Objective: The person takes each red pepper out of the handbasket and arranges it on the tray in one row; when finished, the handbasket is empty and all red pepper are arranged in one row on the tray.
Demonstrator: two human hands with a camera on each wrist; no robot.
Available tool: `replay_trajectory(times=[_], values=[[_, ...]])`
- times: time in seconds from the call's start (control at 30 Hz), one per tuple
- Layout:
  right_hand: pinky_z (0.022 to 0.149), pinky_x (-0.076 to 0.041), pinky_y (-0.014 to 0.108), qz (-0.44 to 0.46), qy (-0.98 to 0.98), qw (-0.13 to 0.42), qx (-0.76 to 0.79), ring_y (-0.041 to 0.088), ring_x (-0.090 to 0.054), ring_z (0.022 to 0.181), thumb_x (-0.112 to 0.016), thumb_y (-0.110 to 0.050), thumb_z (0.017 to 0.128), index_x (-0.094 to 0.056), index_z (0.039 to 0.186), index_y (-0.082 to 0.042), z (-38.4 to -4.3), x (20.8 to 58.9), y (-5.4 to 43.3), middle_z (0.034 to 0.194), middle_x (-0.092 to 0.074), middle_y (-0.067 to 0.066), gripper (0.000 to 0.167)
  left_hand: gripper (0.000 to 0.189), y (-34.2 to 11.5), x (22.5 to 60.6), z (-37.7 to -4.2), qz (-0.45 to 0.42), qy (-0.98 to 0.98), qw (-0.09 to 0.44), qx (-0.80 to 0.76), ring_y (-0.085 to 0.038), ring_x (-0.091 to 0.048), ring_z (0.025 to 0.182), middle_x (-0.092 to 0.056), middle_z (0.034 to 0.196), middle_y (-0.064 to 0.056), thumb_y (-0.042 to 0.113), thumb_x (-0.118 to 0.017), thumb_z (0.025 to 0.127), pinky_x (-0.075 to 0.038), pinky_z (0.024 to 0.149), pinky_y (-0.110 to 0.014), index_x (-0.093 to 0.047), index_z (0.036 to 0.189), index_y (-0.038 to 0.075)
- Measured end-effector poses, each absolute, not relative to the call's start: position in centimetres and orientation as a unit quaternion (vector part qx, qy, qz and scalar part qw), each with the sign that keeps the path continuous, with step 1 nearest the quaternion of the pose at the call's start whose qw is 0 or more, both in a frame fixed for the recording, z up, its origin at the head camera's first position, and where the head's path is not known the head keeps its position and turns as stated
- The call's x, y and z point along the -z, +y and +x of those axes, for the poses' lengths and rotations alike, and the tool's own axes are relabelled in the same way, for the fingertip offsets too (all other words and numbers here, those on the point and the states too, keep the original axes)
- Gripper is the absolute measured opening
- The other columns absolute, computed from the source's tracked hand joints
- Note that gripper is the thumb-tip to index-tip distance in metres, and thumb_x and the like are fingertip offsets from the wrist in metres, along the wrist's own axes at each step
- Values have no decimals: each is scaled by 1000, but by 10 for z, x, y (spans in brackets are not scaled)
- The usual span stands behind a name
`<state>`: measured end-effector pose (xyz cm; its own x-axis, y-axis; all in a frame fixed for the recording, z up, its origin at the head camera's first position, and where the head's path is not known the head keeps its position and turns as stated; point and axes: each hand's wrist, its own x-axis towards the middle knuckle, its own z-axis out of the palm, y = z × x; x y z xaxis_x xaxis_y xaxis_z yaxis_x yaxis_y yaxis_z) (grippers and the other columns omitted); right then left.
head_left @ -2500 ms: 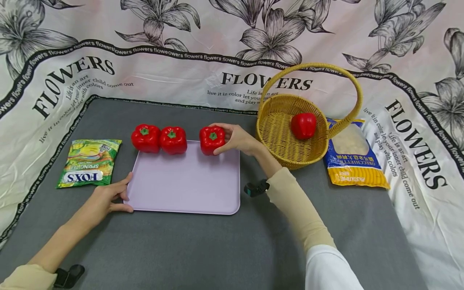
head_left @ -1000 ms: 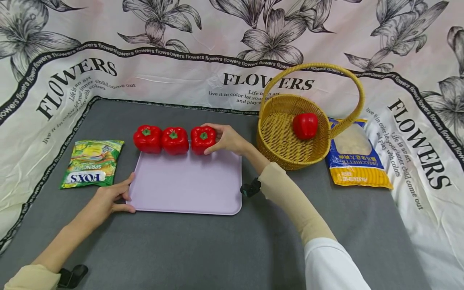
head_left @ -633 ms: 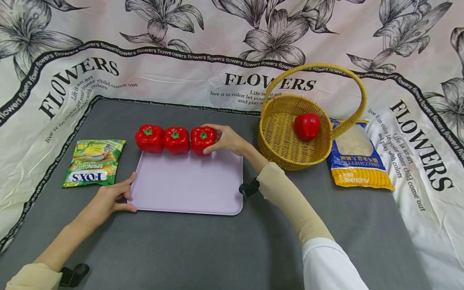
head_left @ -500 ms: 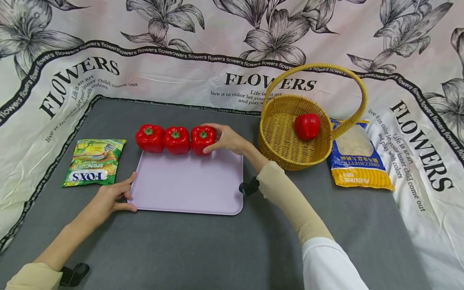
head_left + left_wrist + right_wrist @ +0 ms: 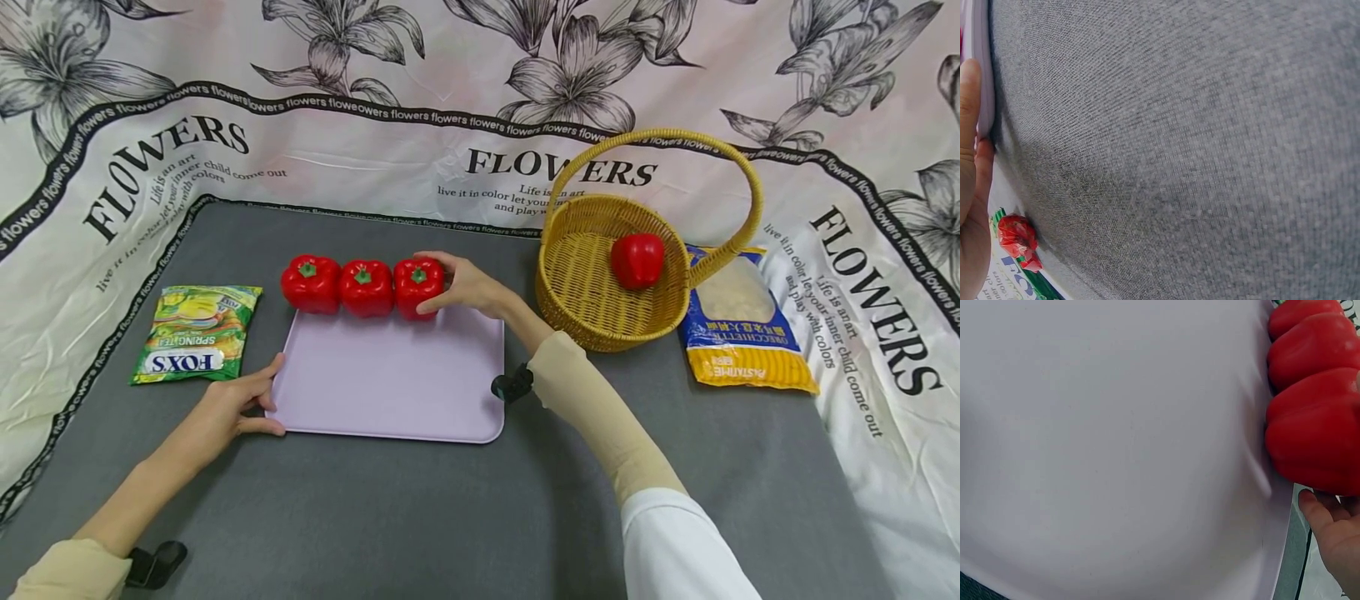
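Note:
Three red bell peppers stand in a row along the back edge of the lilac tray [image 5: 390, 379], stems up. The left pepper [image 5: 311, 285], the middle pepper [image 5: 366, 289] and the right pepper [image 5: 417, 287] sit close together. My right hand [image 5: 472, 287] holds the right pepper from its right side, thumb in front and fingers behind. In the right wrist view the fingertips [image 5: 1305, 497] lie close against that pepper [image 5: 1316, 434]. At the tray's front left corner, my left hand [image 5: 228, 412] grips the rim; its thumb [image 5: 969, 94] lies along it in the left wrist view.
A yellow wicker basket [image 5: 570, 317] with a tall handle stands right of the tray, holding another red pepper [image 5: 637, 260]. Beside it lies a blue and yellow pasta bag [image 5: 750, 333]. A green Fox's bag [image 5: 197, 333] lies left of the tray on the grey cloth [image 5: 375, 517].
Since the earliest frame, my right hand has moved the right pepper leftward until it sits beside the middle one. Over the last half second almost nothing moves. My left hand stays at the tray corner.

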<state>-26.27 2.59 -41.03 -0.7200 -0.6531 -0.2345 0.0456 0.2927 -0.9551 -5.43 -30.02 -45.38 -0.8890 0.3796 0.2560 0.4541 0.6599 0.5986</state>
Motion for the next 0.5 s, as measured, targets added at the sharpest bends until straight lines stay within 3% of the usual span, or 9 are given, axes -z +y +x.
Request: replay_trajectory(times=[0.5], values=[[99, -42, 38, -217, 729, 318, 567, 22, -42, 126, -76, 0, 77, -30, 150, -15, -262, 412, 28, 141, -43, 9, 88, 93, -300, 453, -53, -218, -917, 42, 331, -3, -48, 66, -48, 72, 10, 7, -89, 55, -39, 65, -12, -44, 134, -14]])
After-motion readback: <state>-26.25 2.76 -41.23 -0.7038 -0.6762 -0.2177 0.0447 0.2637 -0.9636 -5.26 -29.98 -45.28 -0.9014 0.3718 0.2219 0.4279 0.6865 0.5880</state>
